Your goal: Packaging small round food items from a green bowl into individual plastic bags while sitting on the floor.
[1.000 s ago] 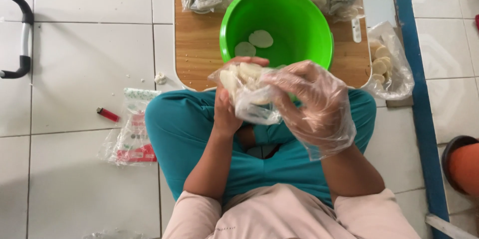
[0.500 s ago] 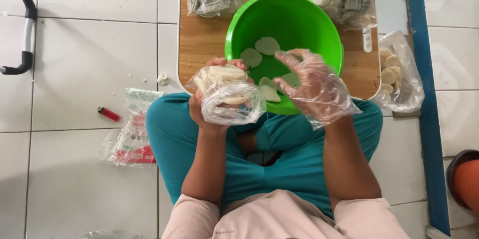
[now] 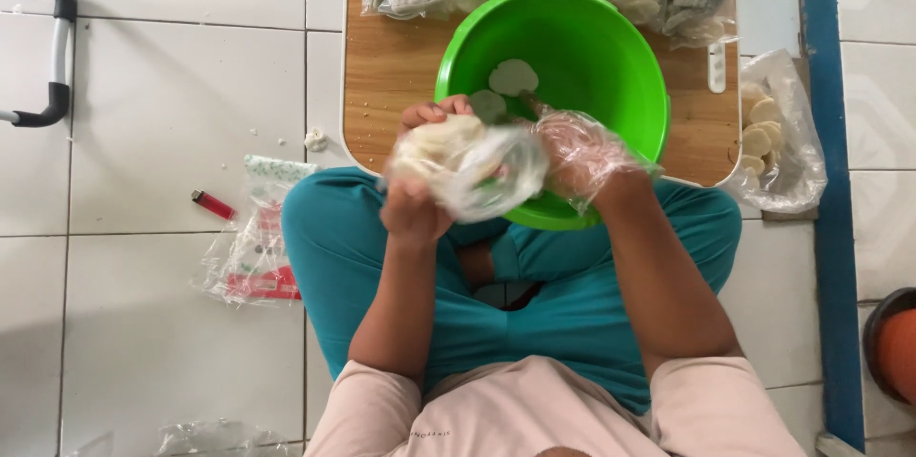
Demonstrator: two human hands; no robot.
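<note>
Left hand (image 3: 417, 201) grips crinkly clear bag (image 3: 468, 166).

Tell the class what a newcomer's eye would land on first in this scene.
First the bright green bowl on the wooden board, a few pale crackers inside. Just before it, the left hand holds a clear bag of crackers while the plastic-gloved right hand reaches into it.

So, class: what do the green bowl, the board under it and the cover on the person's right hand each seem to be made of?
Green bowl: likely plastic, smooth with a slight sheen and even colour.
Board: wood or wood-look laminate, going by the grain lines.
Cover on the right hand: thin clear plastic film, crinkled and see-through.
</note>
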